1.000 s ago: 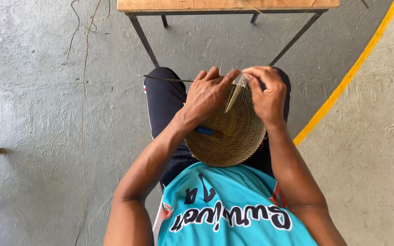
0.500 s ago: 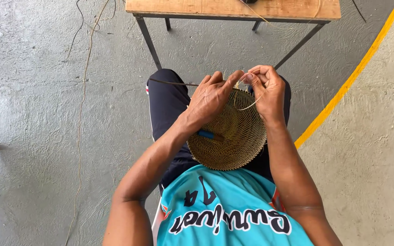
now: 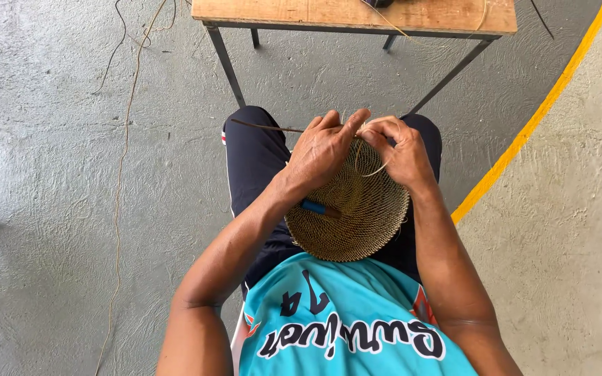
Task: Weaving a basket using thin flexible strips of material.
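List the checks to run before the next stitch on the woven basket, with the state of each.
1. Left hand steadies the round tan woven basket at its far rim: ok.
2. Right hand pinches the thin pale fibre strand at the rim: ok.
3. Strand free of knots along its loop: cannot tell, partly hidden by fingers.
4. Basket rests on the lap, on the dark trousers: ok.
5. Blue-handled tool within reach, lying inside the basket: ok.
6. Thin dark stick juts out past the left hand; whether it is held firmly: cannot tell.
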